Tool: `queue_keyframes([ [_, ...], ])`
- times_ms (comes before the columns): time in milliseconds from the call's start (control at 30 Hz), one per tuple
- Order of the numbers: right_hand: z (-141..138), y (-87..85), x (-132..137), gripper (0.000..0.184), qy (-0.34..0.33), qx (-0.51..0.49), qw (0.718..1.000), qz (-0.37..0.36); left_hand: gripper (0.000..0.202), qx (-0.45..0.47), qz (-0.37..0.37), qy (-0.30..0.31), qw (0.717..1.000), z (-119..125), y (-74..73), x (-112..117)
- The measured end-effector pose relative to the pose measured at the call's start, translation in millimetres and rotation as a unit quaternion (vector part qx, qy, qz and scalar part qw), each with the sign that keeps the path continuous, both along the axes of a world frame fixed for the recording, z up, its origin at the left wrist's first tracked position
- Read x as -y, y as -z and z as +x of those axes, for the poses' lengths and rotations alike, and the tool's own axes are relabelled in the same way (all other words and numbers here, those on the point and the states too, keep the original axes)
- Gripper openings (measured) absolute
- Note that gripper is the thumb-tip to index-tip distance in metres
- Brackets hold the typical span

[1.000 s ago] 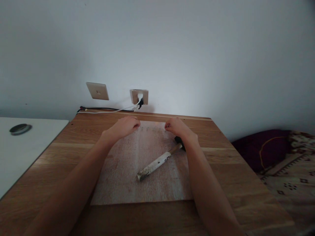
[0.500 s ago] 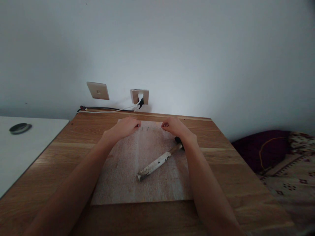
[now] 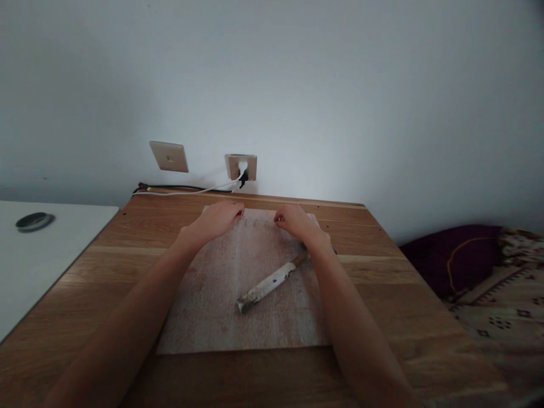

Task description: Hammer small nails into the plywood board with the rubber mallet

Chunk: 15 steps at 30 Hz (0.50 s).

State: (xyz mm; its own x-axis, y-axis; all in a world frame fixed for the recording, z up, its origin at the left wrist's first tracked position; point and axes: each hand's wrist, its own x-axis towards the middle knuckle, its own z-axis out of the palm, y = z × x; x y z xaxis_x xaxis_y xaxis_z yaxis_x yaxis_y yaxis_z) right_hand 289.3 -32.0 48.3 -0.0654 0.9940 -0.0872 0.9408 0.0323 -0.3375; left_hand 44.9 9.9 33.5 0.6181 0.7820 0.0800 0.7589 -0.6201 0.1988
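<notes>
A pale, worn board (image 3: 221,306) lies flat on a wooden table (image 3: 403,300). On it rests a hammer (image 3: 267,286) with a whitish stained handle; its head is hidden behind my right wrist. A short row of small dark nails (image 3: 257,222) stands near the board's far edge. My left hand (image 3: 216,218) rests at that edge with fingers curled in a pinch. My right hand (image 3: 295,220) is curled the same way just right of the nails. What the fingers pinch is too small to make out.
A wall socket (image 3: 241,166) with a white plug and cables (image 3: 182,190) sits behind the table, beside a blank wall plate (image 3: 169,156). A white surface with a dark round lid (image 3: 34,221) adjoins on the left. Patterned bedding and a dark cushion (image 3: 450,255) lie to the right.
My right hand has slid leftward along the board's far edge toward my left hand. The left hand and hammer have stayed put.
</notes>
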Motion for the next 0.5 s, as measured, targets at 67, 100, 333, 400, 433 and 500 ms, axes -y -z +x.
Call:
queue_keyframes([
  [67,1,0.8,-1,0.027,0.003,-0.049,0.999,0.01,0.023,-0.005,0.0,-0.01,1.0,2,0.3,3],
  [100,2,0.9,-2,0.028,0.005,-0.08,0.997,0.015,0.023,0.001,-0.002,-0.015,1.0,3,0.6,4],
  [333,-2,-0.6,-13,0.006,0.036,-0.403,0.912,0.067,0.018,0.334,-0.18,-0.076,0.922,15,4.1,-2],
  [400,-2,-2.0,-16,0.01,0.059,-0.498,0.86,0.095,0.017,0.49,-0.316,-0.11,0.805,19,3.8,-5],
  [433,-1,-2.9,-18,0.011,0.07,-0.536,0.835,0.104,0.016,0.542,-0.373,-0.121,0.743,20,3.5,-6],
  [500,-1,-4.9,-21,0.011,0.089,-0.592,0.793,0.11,0.013,0.589,-0.444,-0.131,0.662,21,3.0,-7],
])
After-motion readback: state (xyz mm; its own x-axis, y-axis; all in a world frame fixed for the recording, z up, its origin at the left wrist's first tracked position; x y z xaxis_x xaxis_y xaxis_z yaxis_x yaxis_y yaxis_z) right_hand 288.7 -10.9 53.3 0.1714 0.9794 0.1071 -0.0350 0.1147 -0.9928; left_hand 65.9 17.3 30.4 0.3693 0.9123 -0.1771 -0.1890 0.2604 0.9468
